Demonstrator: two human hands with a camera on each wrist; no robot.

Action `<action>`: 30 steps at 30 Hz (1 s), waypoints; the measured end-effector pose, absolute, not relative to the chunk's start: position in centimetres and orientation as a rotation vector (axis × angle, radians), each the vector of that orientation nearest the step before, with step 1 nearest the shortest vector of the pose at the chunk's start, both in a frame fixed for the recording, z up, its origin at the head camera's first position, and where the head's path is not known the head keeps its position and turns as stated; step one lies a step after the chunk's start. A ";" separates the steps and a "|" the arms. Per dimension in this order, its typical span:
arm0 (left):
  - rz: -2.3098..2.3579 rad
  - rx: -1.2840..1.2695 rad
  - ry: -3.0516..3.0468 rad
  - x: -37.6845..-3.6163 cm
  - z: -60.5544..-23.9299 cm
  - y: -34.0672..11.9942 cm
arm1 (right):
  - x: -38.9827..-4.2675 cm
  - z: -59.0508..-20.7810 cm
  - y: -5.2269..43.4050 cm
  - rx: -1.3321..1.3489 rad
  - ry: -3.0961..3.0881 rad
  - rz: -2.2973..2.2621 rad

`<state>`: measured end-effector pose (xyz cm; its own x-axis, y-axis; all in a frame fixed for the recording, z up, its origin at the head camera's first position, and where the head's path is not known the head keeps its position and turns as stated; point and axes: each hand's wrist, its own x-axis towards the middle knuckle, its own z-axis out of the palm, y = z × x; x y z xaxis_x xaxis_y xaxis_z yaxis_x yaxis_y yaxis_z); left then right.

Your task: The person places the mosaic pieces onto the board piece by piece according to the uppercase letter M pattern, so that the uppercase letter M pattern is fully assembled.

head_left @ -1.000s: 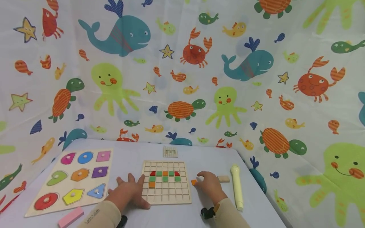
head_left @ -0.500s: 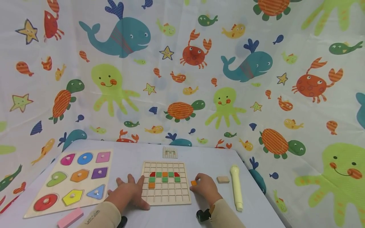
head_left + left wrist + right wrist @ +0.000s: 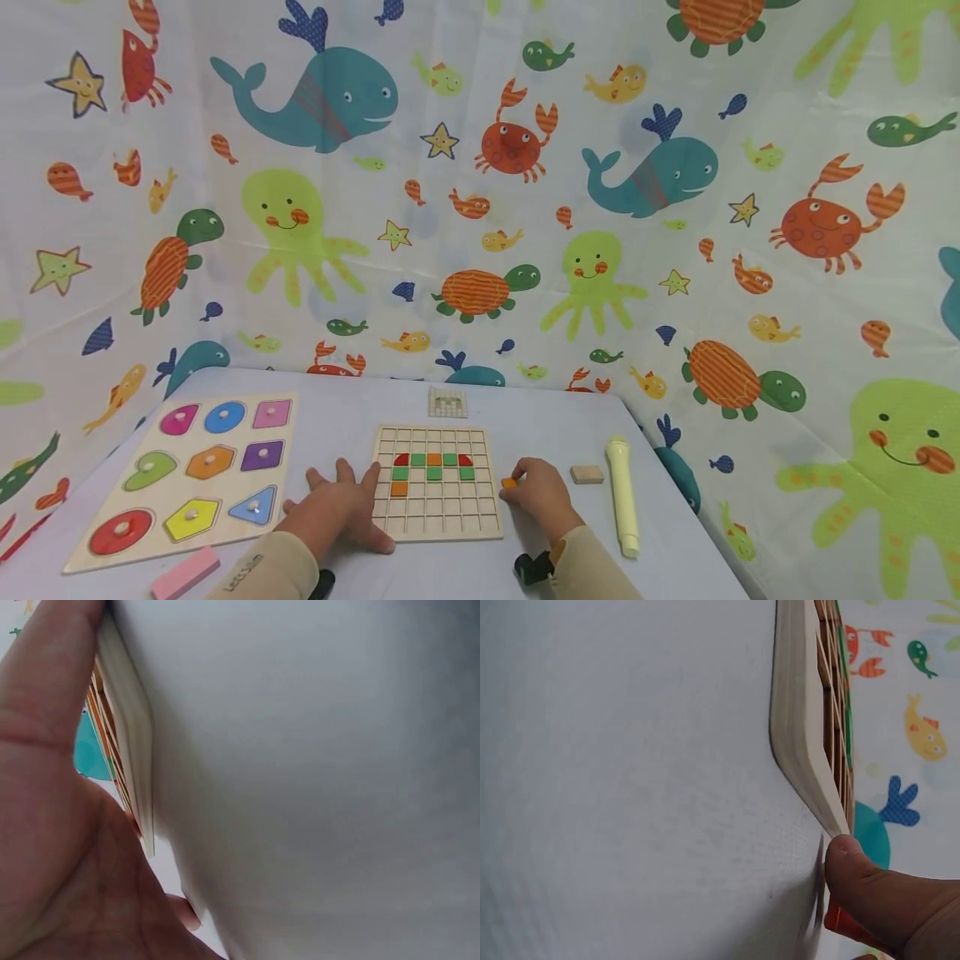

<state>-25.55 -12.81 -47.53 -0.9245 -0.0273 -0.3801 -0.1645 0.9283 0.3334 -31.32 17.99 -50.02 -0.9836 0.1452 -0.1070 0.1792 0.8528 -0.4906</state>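
A wooden grid board (image 3: 438, 521) lies on the table, with several red, green and orange tiles in its upper and left cells. Fingers spread, my left hand (image 3: 341, 504) rests at the board's left edge; in the left wrist view its thumb (image 3: 45, 682) lies against the board's side. Just off the right edge, my right hand (image 3: 542, 493) pinches an orange tile (image 3: 509, 482) between thumb and fingers. The right wrist view has the thumb (image 3: 855, 874) near the board corner, with the orange tile (image 3: 844, 924) partly hidden behind it.
A wooden shape puzzle (image 3: 217, 529) with knobbed pieces lies at the left, a pink block (image 3: 186, 572) in front of it. Behind the grid board is a small patterned card (image 3: 447, 402). To the right are a wooden block (image 3: 587, 474) and a pale yellow stick (image 3: 622, 496).
My right hand has shifted slightly left, away from the wooden block, and its fingers have closed on the orange tile, which now looks tilted. The left hand has stayed in place.
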 end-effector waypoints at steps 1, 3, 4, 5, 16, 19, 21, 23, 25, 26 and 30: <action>0.515 -0.139 2.713 -25.5 -47.5 -12.8 | -31.3 -50.0 18.0 0.260 2.964 -0.799; 0.516 -0.140 2.713 -25.4 -47.4 -12.8 | -31.2 -49.8 17.8 0.254 2.974 -0.811; 0.518 -0.141 2.714 -25.4 -47.4 -12.7 | -31.1 -49.8 17.8 0.250 2.982 -0.813; 0.520 -0.143 2.714 -25.3 -47.3 -12.7 | -31.1 -49.7 17.7 0.241 2.989 -0.817; 0.522 -0.149 2.709 -24.9 -46.8 -12.6 | -30.7 -49.4 16.1 0.152 3.017 -0.893; 0.523 -0.146 2.705 -24.9 -46.7 -12.6 | -30.5 -49.4 15.6 0.124 3.005 -0.911; 0.528 -0.147 2.705 -24.8 -46.7 -12.6 | -30.4 -49.5 15.3 0.116 2.997 -0.916; 0.531 -0.146 2.705 -24.8 -46.7 -12.7 | -30.4 -49.5 15.1 0.111 2.991 -0.916; 0.530 -0.145 2.707 -24.9 -46.8 -12.7 | -30.3 -49.5 14.8 0.103 2.991 -0.909; 0.530 -0.145 2.708 -24.9 -46.8 -12.6 | -30.3 -49.5 14.7 0.095 2.995 -0.902; 0.528 -0.142 2.712 -25.0 -46.8 -12.6 | -30.2 -49.5 14.1 0.091 2.976 -0.886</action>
